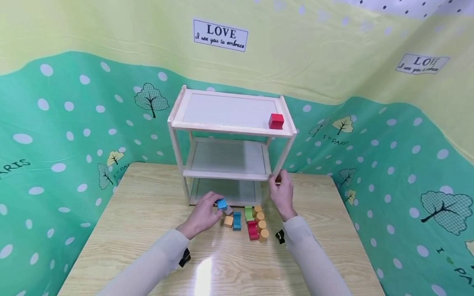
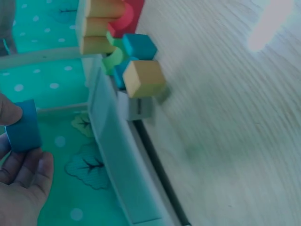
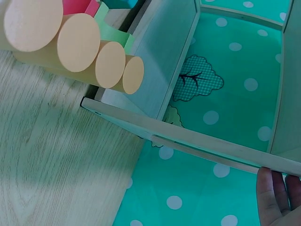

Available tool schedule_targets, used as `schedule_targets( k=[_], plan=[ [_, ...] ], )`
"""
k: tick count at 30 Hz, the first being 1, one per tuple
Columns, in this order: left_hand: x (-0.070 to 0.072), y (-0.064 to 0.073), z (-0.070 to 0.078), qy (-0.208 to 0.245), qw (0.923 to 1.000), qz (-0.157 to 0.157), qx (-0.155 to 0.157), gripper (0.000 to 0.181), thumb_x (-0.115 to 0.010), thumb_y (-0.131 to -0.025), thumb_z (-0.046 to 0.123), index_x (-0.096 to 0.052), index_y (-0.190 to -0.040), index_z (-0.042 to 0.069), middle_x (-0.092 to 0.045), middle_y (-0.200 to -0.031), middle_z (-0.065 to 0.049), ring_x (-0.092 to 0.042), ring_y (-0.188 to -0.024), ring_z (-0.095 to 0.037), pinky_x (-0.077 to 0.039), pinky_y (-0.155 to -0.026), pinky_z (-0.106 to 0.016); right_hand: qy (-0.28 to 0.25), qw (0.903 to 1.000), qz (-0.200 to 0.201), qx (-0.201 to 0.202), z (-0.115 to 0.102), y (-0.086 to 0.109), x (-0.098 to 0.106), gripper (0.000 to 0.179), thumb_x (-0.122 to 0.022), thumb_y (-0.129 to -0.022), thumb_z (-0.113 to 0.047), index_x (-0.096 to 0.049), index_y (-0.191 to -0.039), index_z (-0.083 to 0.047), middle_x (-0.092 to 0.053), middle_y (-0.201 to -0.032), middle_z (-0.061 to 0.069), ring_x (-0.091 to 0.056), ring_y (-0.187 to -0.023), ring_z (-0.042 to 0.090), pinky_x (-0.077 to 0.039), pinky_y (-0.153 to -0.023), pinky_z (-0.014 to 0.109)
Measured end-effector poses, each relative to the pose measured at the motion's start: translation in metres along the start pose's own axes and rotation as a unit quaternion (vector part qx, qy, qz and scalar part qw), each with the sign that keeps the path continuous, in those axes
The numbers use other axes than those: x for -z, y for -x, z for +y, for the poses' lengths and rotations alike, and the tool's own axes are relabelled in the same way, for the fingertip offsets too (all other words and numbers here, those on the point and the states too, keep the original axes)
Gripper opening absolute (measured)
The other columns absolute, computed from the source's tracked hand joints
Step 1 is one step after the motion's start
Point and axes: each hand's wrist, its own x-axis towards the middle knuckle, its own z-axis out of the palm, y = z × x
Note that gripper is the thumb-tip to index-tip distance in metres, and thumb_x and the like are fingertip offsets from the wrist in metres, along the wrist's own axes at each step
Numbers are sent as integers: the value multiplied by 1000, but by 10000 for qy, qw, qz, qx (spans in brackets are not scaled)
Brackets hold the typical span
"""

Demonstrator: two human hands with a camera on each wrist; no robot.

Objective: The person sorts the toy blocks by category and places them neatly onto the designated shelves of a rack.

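Observation:
My left hand (image 1: pixel 203 216) pinches a blue block (image 1: pixel 221 204) between thumb and fingers, just in front of the bottom tier of a white wooden shelf (image 1: pixel 226 176). In the left wrist view the blue block (image 2: pixel 24 126) is clear of the surfaces around it. With its fingers at the front right post, about middle-tier height, my right hand (image 1: pixel 282 195) grips the shelf; in the right wrist view the fingers (image 3: pixel 266 193) partly pass behind the post (image 3: pixel 197 136), and the thumb is hidden. A red cube (image 1: pixel 276 121) sits on the top tier's right end.
Before the shelf stand a grey block (image 1: pixel 228 210), a wood-coloured cube (image 1: pixel 228 221), a blue curved block (image 1: pixel 237 221), a green one (image 1: pixel 249 213), a red one (image 1: pixel 252 230) and a row of several wooden cylinders (image 1: pixel 261 225). Black objects (image 1: pixel 280 237) lie on the table (image 1: pixel 148 213).

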Motion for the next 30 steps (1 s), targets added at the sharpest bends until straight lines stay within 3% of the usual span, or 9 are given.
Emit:
schedule_targets(
  k=[8,23,30],
  plan=[
    [7,-1,19,349,9994,-32,55,41,-67,-79,5,-62,-119,5,-57,-108,1,-56,-97,-13,-51,-89,-33,-44,10000,15,-25,1,-1,0,9,-56,-92,-12,-55,-96,-4,-56,-87,10,-59,-79,22,-54,-63,37],
    [24,-5,41,173,9966,224,-768,37,-68,-81,4,-62,-117,3,-56,-106,0,-53,-94,-11,-52,-82,-29,-9,10000,-4,-55,0,0,0,9,-55,-93,-13,-55,-98,-5,-55,-88,8,-58,-79,21,-55,-62,35],
    [32,-9,49,182,9958,263,-860,37,-65,-81,4,-62,-118,2,-56,-108,-1,-54,-95,-14,-53,-82,-35,29,10000,-6,-75,2,0,0,9,-55,-93,-13,-54,-97,-5,-55,-88,8,-58,-79,20,-55,-63,34]
  ],
)
